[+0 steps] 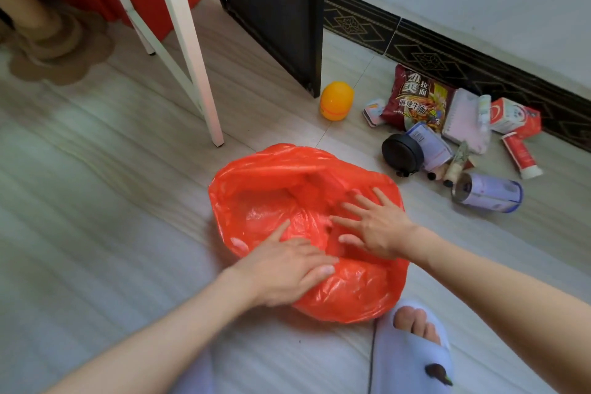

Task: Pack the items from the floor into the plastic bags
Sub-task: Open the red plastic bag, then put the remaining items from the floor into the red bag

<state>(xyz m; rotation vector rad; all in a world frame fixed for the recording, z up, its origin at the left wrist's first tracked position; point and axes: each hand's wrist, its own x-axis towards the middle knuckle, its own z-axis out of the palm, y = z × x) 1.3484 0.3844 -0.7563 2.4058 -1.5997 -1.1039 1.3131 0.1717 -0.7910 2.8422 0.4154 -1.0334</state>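
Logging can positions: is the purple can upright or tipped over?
Tipped. The purple can lies on its side on the floor, its metal end facing left.

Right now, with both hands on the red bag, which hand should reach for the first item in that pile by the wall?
Probably the right hand. It rests flat on the red bag on the side nearest the pile, with the black round container and the can just beyond it. The left hand lies farther away and can hold the bag.
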